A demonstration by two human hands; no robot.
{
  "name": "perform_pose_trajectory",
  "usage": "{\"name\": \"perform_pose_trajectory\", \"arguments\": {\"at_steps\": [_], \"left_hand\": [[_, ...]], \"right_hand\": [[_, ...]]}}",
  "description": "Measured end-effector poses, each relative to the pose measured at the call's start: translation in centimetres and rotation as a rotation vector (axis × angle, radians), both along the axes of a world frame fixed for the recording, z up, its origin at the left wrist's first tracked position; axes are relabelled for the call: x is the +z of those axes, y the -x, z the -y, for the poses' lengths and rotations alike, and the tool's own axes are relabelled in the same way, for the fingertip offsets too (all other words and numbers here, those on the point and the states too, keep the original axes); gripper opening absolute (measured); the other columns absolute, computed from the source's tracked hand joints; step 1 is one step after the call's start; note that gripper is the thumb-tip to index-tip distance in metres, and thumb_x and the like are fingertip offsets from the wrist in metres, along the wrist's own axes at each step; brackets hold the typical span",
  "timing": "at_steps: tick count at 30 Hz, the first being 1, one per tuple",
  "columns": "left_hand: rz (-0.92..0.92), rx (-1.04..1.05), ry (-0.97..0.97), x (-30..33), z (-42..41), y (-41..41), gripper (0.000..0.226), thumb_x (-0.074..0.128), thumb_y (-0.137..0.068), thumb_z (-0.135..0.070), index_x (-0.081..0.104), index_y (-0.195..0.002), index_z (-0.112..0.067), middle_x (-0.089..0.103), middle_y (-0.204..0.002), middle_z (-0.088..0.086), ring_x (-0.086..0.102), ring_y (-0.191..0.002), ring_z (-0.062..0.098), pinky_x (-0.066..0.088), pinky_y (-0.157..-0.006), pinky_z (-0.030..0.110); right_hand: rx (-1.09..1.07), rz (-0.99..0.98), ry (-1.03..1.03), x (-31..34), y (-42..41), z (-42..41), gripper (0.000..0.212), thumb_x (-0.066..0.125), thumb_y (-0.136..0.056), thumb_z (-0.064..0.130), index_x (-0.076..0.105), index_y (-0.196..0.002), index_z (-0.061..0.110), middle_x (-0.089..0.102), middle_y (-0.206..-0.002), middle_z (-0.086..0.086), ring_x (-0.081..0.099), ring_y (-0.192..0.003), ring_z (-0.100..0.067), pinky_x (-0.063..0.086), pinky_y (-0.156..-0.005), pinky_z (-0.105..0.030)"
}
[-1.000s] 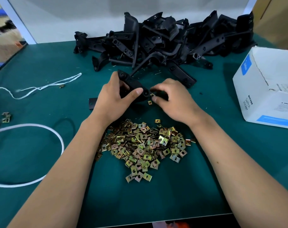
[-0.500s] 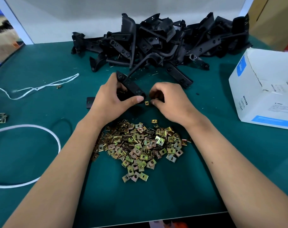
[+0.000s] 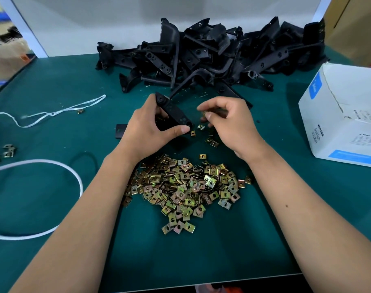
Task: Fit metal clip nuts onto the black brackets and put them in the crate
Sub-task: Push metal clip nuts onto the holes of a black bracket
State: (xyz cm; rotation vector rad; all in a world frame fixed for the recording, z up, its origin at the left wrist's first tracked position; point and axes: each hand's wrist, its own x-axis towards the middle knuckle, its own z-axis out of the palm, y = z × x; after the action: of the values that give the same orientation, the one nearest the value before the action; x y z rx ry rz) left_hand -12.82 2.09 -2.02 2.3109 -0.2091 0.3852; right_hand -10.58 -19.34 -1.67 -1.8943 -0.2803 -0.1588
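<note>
Now left hand (image 3: pixel 147 129) grips a flat black bracket (image 3: pixel 174 114) — right hand (image 3: pixel 229 121) pinches a brassy clip nut (image 3: pixel 204 113).

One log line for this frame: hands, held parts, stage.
left hand: grips black plastic bracket | right hand: pinches brass-coloured metal clip nut | stage: nut apart from bracket, not fitted

The left hand (image 3: pixel 147 129) grips a black bracket (image 3: pixel 176 115) above the green worktop (image 3: pixel 53 81). The right hand (image 3: pixel 229 121) pinches a clip nut (image 3: pixel 204 113) beside it. A heap of clip nuts (image 3: pixel 184 189) lies just below both hands.
</note>
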Motion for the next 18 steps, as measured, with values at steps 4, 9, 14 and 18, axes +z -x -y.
{"name": "perform_pose_trajectory", "arguments": {"at_steps": [4,9,14,18], "left_hand": [[0.016,-0.023,0.006,-0.18,-0.01,-0.04,0.082,0.074,-0.065,-0.077,0.052,-0.119,-0.021,0.071,-0.101,-0.012,0.066,-0.096,0.004,0.055,-0.088,0.036],[0.037,-0.05,0.008,-0.42,0.0,-0.23,0.083,0.074,-0.065,-0.08,0.051,-0.123,-0.026,0.07,-0.101,-0.014,0.066,-0.096,0.002,0.054,-0.084,0.024],[0.045,-0.045,0.017,-0.59,0.06,-0.29,0.081,0.074,-0.064,-0.079,0.051,-0.122,-0.029,0.07,-0.098,-0.017,0.065,-0.094,-0.003,0.047,-0.077,0.008],[0.062,-0.058,0.011,-0.7,0.17,-0.34,0.079,0.074,-0.065,-0.079,0.051,-0.121,-0.028,0.07,-0.097,-0.017,0.065,-0.093,-0.003,0.049,-0.078,0.012]], "right_hand": [[0.027,-0.068,-0.11,0.06,0.04,0.23,0.035,0.064,-0.094,-0.004,0.08,-0.1,0.027,0.078,-0.097,0.006,0.074,-0.091,-0.006,0.053,-0.079,-0.013],[0.088,-0.067,-0.185,0.15,0.09,0.15,0.023,0.074,-0.09,0.002,0.075,-0.106,0.019,0.078,-0.093,-0.002,0.076,-0.087,-0.014,0.057,-0.078,-0.021],[0.11,-0.049,-0.178,0.11,0.14,0.16,0.019,0.074,-0.091,0.003,0.079,-0.099,0.019,0.078,-0.09,-0.002,0.075,-0.082,-0.015,0.056,-0.075,-0.021],[0.136,-0.046,-0.158,0.13,0.22,0.23,0.024,0.069,-0.093,0.002,0.081,-0.1,0.022,0.079,-0.095,0.003,0.072,-0.084,-0.01,0.054,-0.078,-0.02]]}}
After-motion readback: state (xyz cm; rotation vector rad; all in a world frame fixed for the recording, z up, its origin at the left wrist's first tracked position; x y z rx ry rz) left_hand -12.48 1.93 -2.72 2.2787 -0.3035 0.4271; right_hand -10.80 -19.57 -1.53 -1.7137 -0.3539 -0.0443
